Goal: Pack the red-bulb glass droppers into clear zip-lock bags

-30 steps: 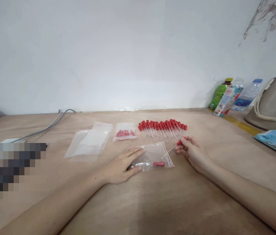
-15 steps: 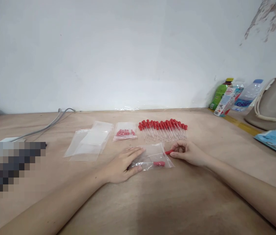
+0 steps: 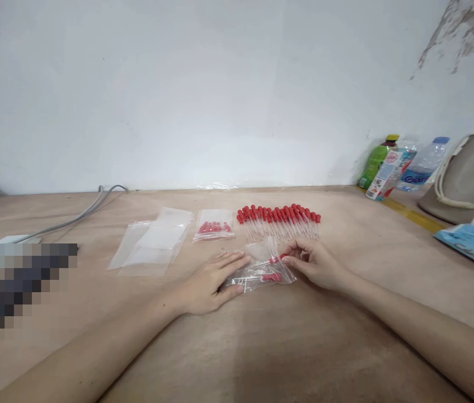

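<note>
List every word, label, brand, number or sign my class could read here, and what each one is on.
"C&S": on the blue packet, in stylised letters.
"Gan": on the blue-capped bottle; the rest is unclear.
Carton: red and black print, too small to read.
Green bottle: markings too blurred.
Front zip bag and red-bulbed droppers: no readable text.

left hand: flat on clear bag | right hand: pinching red-bulbed dropper | beyond: dropper row
</note>
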A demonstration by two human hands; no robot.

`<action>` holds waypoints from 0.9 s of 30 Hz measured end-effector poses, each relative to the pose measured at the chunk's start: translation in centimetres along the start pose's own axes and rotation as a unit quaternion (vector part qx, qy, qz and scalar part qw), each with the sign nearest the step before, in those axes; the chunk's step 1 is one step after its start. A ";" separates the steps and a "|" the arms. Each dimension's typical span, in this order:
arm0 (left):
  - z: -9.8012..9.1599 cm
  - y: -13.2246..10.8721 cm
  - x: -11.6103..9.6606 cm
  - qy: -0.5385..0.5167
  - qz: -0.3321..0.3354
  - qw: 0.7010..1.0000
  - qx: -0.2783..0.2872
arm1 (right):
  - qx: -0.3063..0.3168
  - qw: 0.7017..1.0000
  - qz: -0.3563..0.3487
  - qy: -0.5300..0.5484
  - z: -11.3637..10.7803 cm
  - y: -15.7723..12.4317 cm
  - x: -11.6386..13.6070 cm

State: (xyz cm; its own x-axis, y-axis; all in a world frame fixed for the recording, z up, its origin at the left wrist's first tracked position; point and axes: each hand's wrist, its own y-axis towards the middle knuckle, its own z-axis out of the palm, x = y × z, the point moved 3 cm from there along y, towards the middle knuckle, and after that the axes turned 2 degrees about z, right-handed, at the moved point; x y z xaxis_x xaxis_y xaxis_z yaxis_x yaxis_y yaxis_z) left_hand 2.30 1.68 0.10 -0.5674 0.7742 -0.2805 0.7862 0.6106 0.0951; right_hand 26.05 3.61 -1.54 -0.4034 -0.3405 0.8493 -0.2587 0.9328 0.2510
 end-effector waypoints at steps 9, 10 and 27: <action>0.3 0.0 0.2 0.012 0.005 1.000 0.000 | 0.070 0.997 -0.011 0.026 0.5 0.0 0.6; 0.3 0.0 0.2 0.013 0.007 1.000 -0.001 | 0.082 0.996 -0.009 0.045 0.5 0.0 0.6; 0.5 -0.2 0.4 -0.065 0.023 0.993 -0.094 | 0.163 0.957 0.162 0.174 0.3 0.0 -0.7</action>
State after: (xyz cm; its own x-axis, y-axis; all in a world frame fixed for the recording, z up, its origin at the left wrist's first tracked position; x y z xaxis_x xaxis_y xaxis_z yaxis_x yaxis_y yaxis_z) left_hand 2.04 1.75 -0.51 -0.4853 0.7820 -0.3911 0.7443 0.6042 0.2845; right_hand 26.08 3.82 -2.21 -0.2069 0.0738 0.9756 -0.4530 0.8766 -0.1624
